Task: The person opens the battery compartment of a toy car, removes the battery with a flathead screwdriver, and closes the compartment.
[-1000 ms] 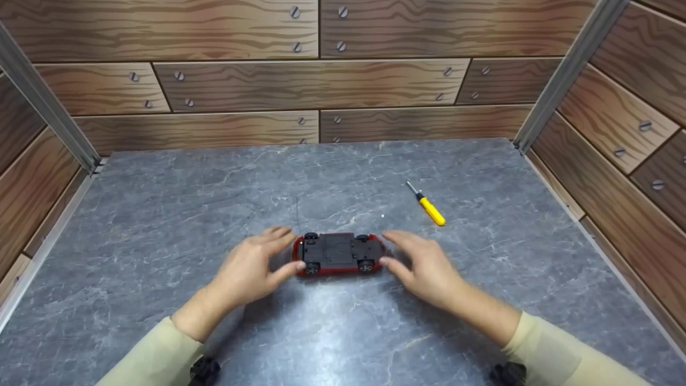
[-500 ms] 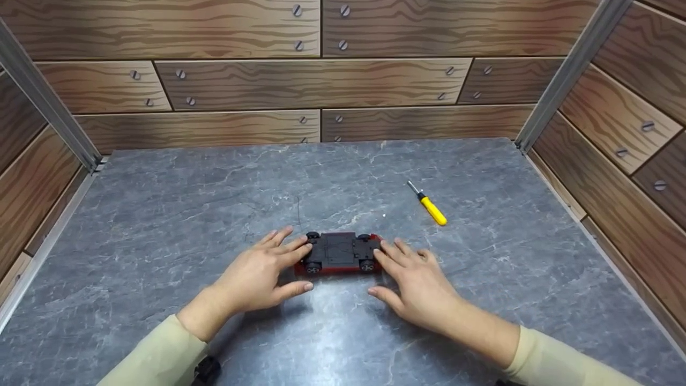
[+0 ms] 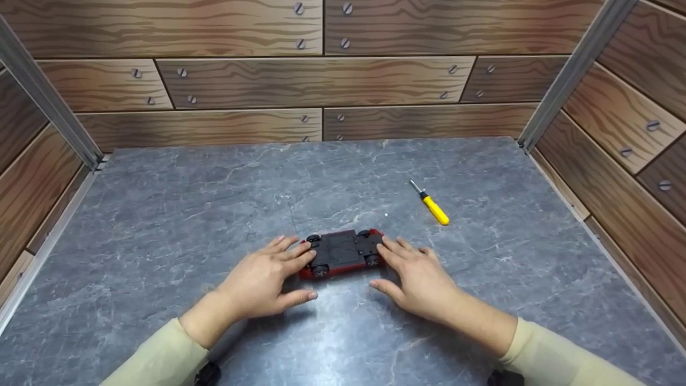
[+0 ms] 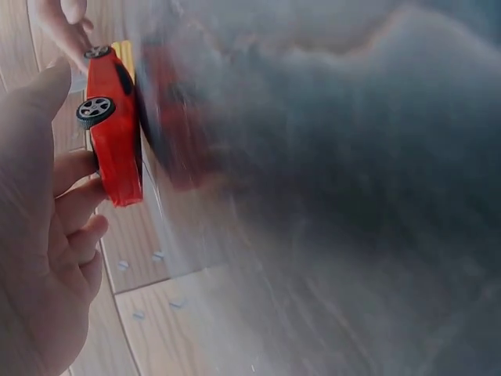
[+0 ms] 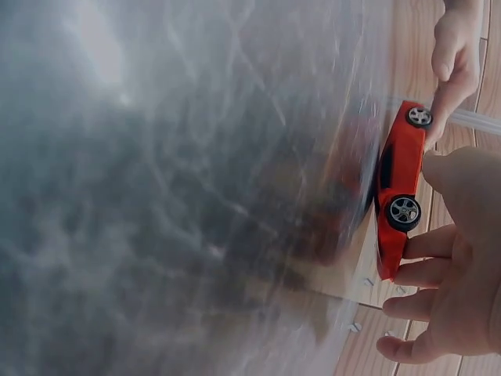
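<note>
A red toy car (image 3: 343,251) lies upside down on the grey table, its black underside and wheels facing up. My left hand (image 3: 262,279) rests its fingertips on the car's left end, the thumb held apart in front. At the opposite end, my right hand (image 3: 423,276) touches the underside with extended fingers, its thumb also off the car. The left wrist view shows the red side of the car (image 4: 117,149) beside the fingers. In the right wrist view, fingers press on one end of the car (image 5: 399,192).
A screwdriver (image 3: 430,203) with a yellow handle lies beyond my right hand. A tiny white bit (image 3: 386,215) sits on the marbled table (image 3: 214,187). Wood-patterned panels (image 3: 316,80) wall the back and sides, with metal posts (image 3: 51,91) at the corners.
Both hands have gone from flanking the car's ends to resting fingers on its underside, thumbs moving off. The car has turned slightly, its left end coming nearer. The screwdriver lies where it was.
</note>
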The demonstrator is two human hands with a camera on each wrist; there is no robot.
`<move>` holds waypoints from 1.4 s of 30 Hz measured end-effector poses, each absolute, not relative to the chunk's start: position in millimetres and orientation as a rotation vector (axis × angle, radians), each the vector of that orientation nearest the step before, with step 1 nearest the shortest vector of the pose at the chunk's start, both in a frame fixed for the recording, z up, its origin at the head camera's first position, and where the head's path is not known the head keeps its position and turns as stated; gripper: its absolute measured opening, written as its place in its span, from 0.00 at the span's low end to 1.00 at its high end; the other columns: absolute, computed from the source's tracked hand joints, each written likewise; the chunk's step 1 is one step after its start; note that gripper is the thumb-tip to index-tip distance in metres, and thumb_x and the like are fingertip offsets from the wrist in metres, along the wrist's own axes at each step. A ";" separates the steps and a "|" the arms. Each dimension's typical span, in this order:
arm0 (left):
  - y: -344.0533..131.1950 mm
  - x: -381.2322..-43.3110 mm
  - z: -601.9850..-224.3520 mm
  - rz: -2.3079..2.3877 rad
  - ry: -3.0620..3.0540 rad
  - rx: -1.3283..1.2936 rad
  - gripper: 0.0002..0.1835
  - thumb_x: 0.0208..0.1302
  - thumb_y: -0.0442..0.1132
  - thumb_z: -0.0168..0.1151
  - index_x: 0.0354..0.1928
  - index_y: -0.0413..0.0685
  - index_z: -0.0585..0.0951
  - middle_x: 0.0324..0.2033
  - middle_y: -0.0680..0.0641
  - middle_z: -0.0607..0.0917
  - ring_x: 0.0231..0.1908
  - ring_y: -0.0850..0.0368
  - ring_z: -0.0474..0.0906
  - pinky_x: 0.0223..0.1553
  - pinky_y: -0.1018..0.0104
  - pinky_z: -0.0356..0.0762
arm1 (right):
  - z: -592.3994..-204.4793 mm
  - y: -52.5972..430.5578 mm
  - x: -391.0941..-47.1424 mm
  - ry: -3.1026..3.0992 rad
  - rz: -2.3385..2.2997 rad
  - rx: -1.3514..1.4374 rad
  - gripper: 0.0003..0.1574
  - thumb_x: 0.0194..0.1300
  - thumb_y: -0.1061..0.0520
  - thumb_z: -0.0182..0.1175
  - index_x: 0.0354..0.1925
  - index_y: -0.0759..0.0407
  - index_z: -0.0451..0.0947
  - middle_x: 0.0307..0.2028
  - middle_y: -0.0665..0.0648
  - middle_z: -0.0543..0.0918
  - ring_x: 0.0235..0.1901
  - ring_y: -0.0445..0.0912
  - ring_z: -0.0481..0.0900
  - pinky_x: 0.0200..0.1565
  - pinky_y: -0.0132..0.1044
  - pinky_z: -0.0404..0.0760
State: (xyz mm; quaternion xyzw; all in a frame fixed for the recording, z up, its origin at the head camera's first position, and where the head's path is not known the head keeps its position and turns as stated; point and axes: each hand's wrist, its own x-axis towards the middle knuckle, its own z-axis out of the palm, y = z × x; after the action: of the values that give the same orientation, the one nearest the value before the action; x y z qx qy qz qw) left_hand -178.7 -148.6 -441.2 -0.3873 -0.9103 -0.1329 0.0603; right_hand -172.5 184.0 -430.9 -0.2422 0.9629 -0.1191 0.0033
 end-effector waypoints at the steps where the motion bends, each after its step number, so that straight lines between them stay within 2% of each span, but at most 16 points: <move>1: -148.0 -177.4 -441.1 -0.391 -2.747 -1.175 0.44 0.74 0.71 0.54 0.76 0.44 0.74 0.74 0.41 0.74 0.76 0.39 0.65 0.79 0.46 0.56 | -430.5 184.2 -174.2 3.015 -0.382 -0.754 0.49 0.74 0.32 0.62 0.76 0.62 0.70 0.77 0.62 0.68 0.75 0.65 0.66 0.70 0.73 0.63; 10: -142.8 -163.6 -441.2 -0.319 -2.725 -1.184 0.45 0.74 0.73 0.54 0.76 0.45 0.73 0.74 0.43 0.74 0.76 0.40 0.65 0.79 0.49 0.57 | -430.3 186.1 -194.2 2.962 -0.491 -0.748 0.48 0.78 0.31 0.55 0.78 0.62 0.67 0.79 0.61 0.65 0.77 0.66 0.62 0.71 0.74 0.59; 19: -133.9 -149.9 -441.2 -0.194 -2.677 -1.214 0.47 0.73 0.75 0.51 0.75 0.44 0.74 0.72 0.42 0.75 0.75 0.40 0.68 0.78 0.49 0.59 | -432.3 188.4 -217.8 2.909 -0.544 -0.814 0.43 0.81 0.35 0.52 0.79 0.60 0.66 0.80 0.60 0.63 0.78 0.66 0.59 0.70 0.77 0.58; 26: -124.5 -141.0 -441.6 -0.142 -2.656 -1.249 0.48 0.72 0.76 0.50 0.75 0.42 0.74 0.72 0.42 0.75 0.75 0.41 0.68 0.78 0.51 0.59 | -429.6 187.6 -233.5 2.852 -0.568 -0.830 0.38 0.85 0.37 0.45 0.80 0.57 0.65 0.80 0.59 0.62 0.78 0.66 0.57 0.70 0.76 0.58; 34: -111.7 -133.8 -444.3 -0.083 -2.601 -1.282 0.48 0.73 0.76 0.47 0.73 0.42 0.76 0.70 0.41 0.78 0.74 0.43 0.70 0.77 0.52 0.62 | -425.8 182.3 -249.6 2.795 -0.622 -0.897 0.34 0.87 0.43 0.42 0.80 0.57 0.66 0.80 0.59 0.62 0.78 0.68 0.58 0.69 0.82 0.52; 42: -98.1 -128.9 -442.6 -0.096 -2.622 -1.302 0.48 0.74 0.76 0.46 0.74 0.40 0.75 0.71 0.40 0.77 0.74 0.44 0.69 0.77 0.52 0.62 | -422.8 175.8 -260.9 2.753 -0.657 -0.985 0.32 0.87 0.46 0.43 0.79 0.58 0.66 0.80 0.61 0.63 0.78 0.67 0.59 0.69 0.77 0.59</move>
State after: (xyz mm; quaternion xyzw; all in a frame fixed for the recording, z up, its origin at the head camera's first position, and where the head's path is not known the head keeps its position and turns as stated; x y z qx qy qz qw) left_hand -128.9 -98.1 -442.6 -0.4421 -0.8901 -0.0325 0.1062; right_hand -260.9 175.8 -422.8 -0.3278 0.9162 -0.2187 0.0723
